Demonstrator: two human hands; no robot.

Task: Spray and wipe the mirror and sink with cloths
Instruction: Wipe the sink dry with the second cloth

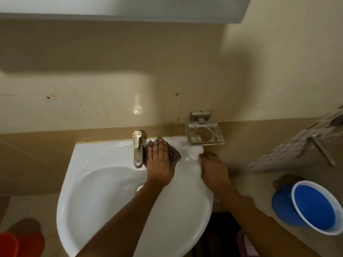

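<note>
A white corner sink (104,210) fills the middle of the view, with a steel tap (137,149) at its back edge. A dark grey ribbed cloth (175,154) lies on the sink's back ledge just right of the tap. My left hand (159,164) presses flat on this cloth with straight fingers. My right hand (213,169) rests on the sink's right back corner, fingers bent over the rim. The mirror's lower edge (120,15) runs along the top of the view. No spray bottle is visible.
A steel soap dish (204,135) is fixed to the wall right of the tap. A blue bucket with a white rim (315,206) stands on the floor at right, below a white perforated rack (297,145). A red container (20,243) sits bottom left.
</note>
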